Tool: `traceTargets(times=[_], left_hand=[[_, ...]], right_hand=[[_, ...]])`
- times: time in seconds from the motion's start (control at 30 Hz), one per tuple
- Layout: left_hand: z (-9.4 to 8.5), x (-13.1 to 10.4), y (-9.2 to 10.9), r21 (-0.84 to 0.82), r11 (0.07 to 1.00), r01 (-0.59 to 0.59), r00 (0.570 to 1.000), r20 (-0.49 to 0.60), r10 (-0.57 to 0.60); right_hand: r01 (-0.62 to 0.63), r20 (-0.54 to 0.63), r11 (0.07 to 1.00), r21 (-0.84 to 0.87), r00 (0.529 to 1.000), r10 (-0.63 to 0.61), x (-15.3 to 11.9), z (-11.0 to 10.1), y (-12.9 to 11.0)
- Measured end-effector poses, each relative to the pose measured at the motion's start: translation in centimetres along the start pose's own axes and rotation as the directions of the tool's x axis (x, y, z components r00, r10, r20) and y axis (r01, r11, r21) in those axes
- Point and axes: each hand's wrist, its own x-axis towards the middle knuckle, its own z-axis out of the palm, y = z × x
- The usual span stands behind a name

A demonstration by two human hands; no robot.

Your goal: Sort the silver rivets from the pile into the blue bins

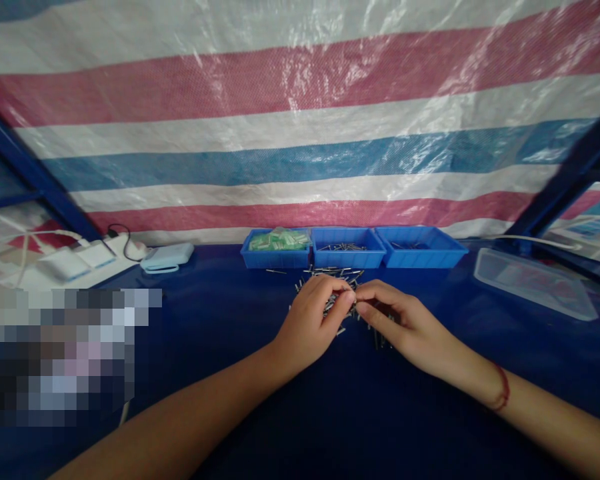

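My left hand (310, 317) and my right hand (407, 323) meet fingertip to fingertip just above the blue table. Each is closed in a pinch of thumb and finger. Whatever sits between the fingertips is too small and too covered to make out. Beneath and behind both hands spreads a pile of thin metal pins (333, 272), some silvery and some dark, partly hidden by my fingers. A single pin (276, 271) lies apart, left of the pile.
Three blue bins stand at the back: the left bin (275, 260) holds a green plastic bag (280, 239), the middle bin (350, 261) and right bin (427, 259) hold pins. A clear plastic lid (535, 283) lies right; a power strip (103, 263) and light-blue case (167, 258) lie left.
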Motion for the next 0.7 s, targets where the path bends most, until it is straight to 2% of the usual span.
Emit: traceTargets(times=[0.13,0.27,0.57,0.7], left_hand=[[0.06,0.02,0.05,0.001,1.0,-0.001,1.0,-0.007,0.001],[0.06,0.04,0.02,-0.001,1.0,-0.014,1.0,-0.011,0.014],[0.11,0.13,-0.05,0.021,1.0,0.023,0.999,-0.03,-0.022],[0.14,0.1,-0.1,0.025,0.999,0.03,0.999,-0.014,-0.029]], right_hand=[[0.056,0.015,0.998,-0.019,0.998,-0.055,0.04,-0.02,0.04],[0.048,-0.025,0.998,-0.035,0.998,-0.049,0.05,-0.02,0.25],[0.071,-0.249,0.997,-0.04,0.965,-0.079,0.33,-0.34,0.32],[0.124,-0.285,0.989,-0.085,0.948,-0.143,-0.01,-0.47,-0.24]])
